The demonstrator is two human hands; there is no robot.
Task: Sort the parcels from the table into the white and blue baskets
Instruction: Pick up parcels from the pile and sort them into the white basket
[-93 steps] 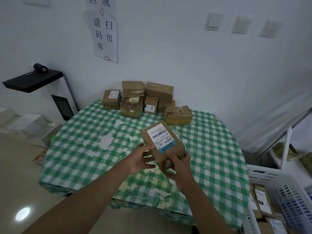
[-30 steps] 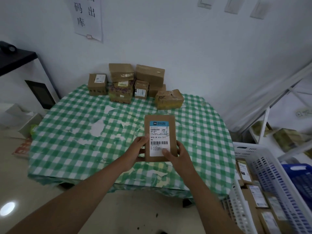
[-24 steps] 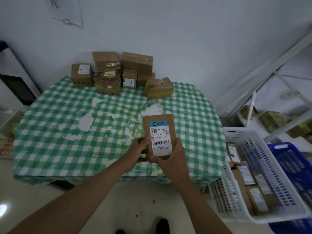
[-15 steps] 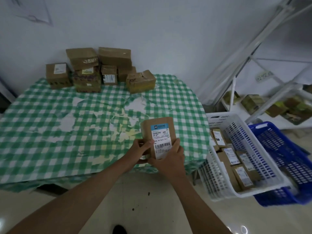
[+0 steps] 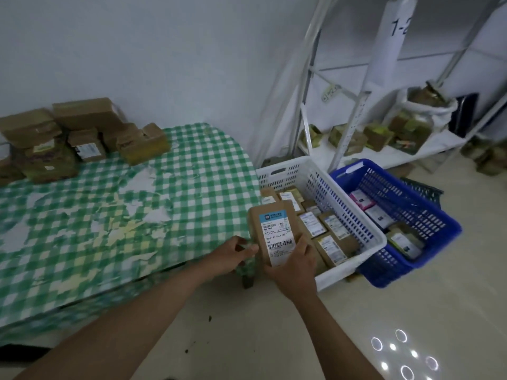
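A brown cardboard parcel [image 5: 274, 229] with a white and blue shipping label is held upright by my right hand [image 5: 295, 263], whose thumb presses the label's lower right. My left hand [image 5: 234, 253] touches the parcel's lower left edge with its fingertips. The parcel hangs over the near left corner of the white basket [image 5: 323, 187], which holds several labelled parcels. Right of it stands the blue basket [image 5: 428, 223] with a few parcels inside. Several brown parcels [image 5: 82, 138] are stacked at the back of the table [image 5: 109, 215] against the wall.
The table wears a worn green and white checked cloth. A white metal shelf rack [image 5: 365, 127] with small boxes and a white sack stands behind the baskets. The floor in front is pale tile with light reflections.
The view has swung right, bringing both baskets into fuller sight. The parcel has moved right from over the table edge to over the white basket's near corner. My left hand's hold has loosened to fingertips.
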